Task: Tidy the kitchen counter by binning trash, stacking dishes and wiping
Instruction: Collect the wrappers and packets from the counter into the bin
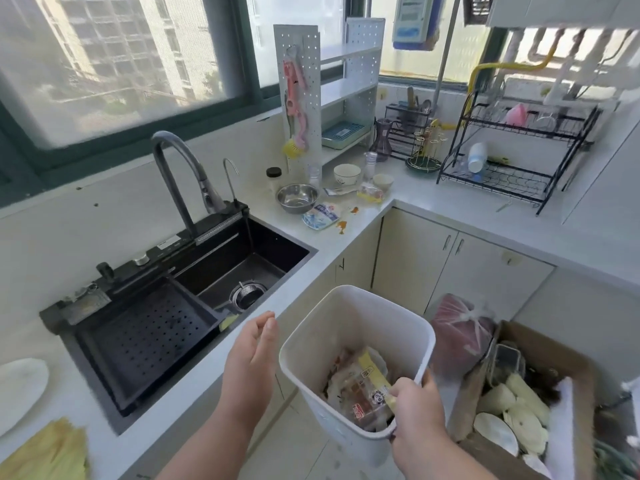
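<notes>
My right hand (417, 408) grips the near rim of a white plastic trash bin (341, 318), held in the air in front of the counter. Crumpled food wrappers (362, 386) lie inside the bin. My left hand (252, 355) hovers flat and open just left of the bin, holding nothing. Further back on the counter (367, 223) sit a steel bowl (297, 197), a white bowl (347, 173), a small cup (383, 182), a blue-white wrapper (320, 216), a yellow snack packet (370, 194) and orange sauce spots (342, 226).
A black sink (194, 289) with a grey faucet (180, 174) lies to the left. A white plate (19, 386) and a yellow cloth (48, 455) sit at the near left. A cardboard box (575, 368) of items and a red bag (460, 327) stand on the floor at right. A black dish rack (512, 161) stands at the back right.
</notes>
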Demonstrator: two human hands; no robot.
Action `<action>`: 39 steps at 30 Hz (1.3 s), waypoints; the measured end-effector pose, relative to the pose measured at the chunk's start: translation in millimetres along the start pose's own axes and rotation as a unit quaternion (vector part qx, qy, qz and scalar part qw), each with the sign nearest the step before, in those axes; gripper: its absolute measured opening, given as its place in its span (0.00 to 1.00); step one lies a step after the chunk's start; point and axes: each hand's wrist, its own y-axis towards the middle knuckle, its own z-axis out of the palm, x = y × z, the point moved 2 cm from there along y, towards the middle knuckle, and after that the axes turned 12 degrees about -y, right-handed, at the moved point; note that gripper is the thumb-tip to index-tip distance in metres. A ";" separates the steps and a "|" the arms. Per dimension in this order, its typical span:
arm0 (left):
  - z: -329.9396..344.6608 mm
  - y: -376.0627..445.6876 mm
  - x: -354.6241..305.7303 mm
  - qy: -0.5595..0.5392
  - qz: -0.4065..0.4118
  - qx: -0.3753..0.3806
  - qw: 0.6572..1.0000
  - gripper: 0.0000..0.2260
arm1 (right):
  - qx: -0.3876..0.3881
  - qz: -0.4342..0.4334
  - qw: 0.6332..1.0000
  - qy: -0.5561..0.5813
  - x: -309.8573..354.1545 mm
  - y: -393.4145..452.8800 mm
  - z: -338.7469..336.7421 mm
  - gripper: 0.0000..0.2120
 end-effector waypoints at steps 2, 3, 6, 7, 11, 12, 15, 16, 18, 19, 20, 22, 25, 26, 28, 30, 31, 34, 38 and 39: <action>16.3 31.2 1.9 -0.008 0.000 -0.004 1.000 0.17 | -0.001 0.005 1.000 0.010 16.7 25.5 9.4 0.32; 24.5 46.8 1.2 -0.006 0.002 -0.005 1.000 0.20 | 0.002 0.002 1.000 0.016 26.9 37.6 14.5 0.32; 52.4 101.8 7.7 -0.015 -0.011 0.008 1.000 0.18 | -0.014 0.010 1.000 0.024 52.4 81.4 32.1 0.30; 60.7 117.8 9.3 -0.020 -0.012 0.011 1.000 0.16 | -0.017 0.012 0.999 0.024 63.1 88.4 35.1 0.29; 100.4 222.8 26.7 0.031 -0.014 0.060 0.998 0.15 | -0.052 0.015 0.998 0.035 119.0 148.0 59.1 0.25; 111.9 250.0 27.3 0.059 -0.013 0.076 0.995 0.16 | -0.067 0.010 0.997 0.040 131.9 160.6 63.7 0.25; 144.6 324.1 23.5 0.132 -0.026 0.093 0.987 0.18 | -0.104 -0.011 0.994 0.031 162.7 192.9 77.9 0.26; 158.1 349.5 23.1 0.150 -0.029 0.099 0.983 0.18 | -0.117 -0.013 0.993 0.033 173.5 205.1 82.5 0.27; 177.8 386.1 23.1 0.207 -0.030 0.107 0.972 0.16 | -0.121 -0.007 0.992 0.045 190.3 224.3 87.8 0.28; 187.0 402.0 25.5 0.248 -0.025 0.117 0.961 0.16 | -0.121 -0.004 0.992 0.045 198.5 235.7 89.0 0.28; 196.9 416.5 27.8 0.297 -0.020 0.130 0.946 0.18 | -0.122 -0.001 0.991 0.047 206.7 247.3 89.4 0.28; 217.0 441.0 35.0 0.392 -0.024 0.155 0.907 0.20 | -0.117 0.003 0.992 0.049 221.6 271.0 86.6 0.26; 239.7 468.1 49.0 0.469 -0.073 0.168 0.864 0.22 | -0.106 0.015 0.994 0.029 239.9 309.4 80.9 0.23; 241.2 474.8 53.9 0.485 -0.086 0.167 0.854 0.23 | -0.100 0.015 0.995 0.022 244.2 318.2 80.2 0.23; 249.5 488.6 62.0 0.514 -0.104 0.159 0.836 0.24 | -0.079 0.014 0.997 0.009 256.0 341.5 73.8 0.22; 259.4 497.9 66.2 0.539 -0.130 0.160 0.817 0.25 | -0.067 0.015 0.998 -0.015 269.9 367.6 62.4 0.21; 264.4 501.3 67.7 0.546 -0.147 0.158 0.809 0.26 | -0.061 0.016 0.998 -0.024 277.1 381.4 55.7 0.21; 282.3 509.1 73.5 0.557 -0.202 0.149 0.791 0.27 | -0.031 0.017 0.998 -0.044 297.5 420.0 38.5 0.20; 298.2 511.3 79.0 0.568 -0.236 0.143 0.775 0.28 | -0.014 0.014 0.999 -0.050 315.4 453.7 26.9 0.27; 301.7 512.4 80.4 0.574 -0.237 0.141 0.771 0.28 | -0.012 0.017 0.998 -0.053 318.5 462.7 23.9 0.29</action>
